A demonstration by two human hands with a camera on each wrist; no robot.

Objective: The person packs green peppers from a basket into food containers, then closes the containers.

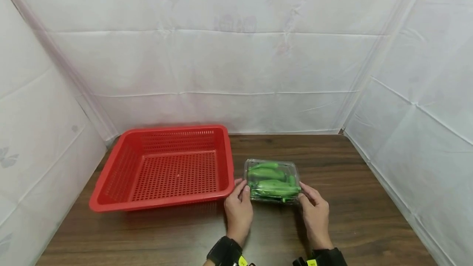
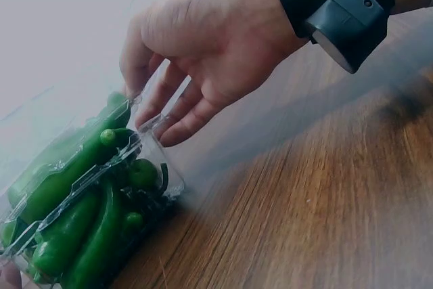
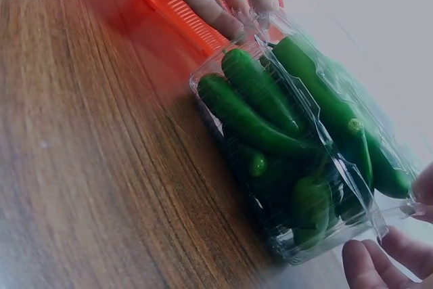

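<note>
Clear pepper box (image 1: 272, 180) between left hand (image 1: 238, 208) and right hand (image 1: 315, 213)

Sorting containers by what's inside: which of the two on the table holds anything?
The clear plastic clamshell, packed with green peppers and touched by both hands; the red basket beside it shows only bare mesh.

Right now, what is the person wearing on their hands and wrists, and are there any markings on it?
Both hands are bare, no gloves or rings visible. The left hand and the right hand each have a black wrist strap with a small yellow label. In the left wrist view, the right wrist's strap carries a dark grey, boxy camera unit with rounded corners and small screw holes. No sleeves or cables show.
</note>
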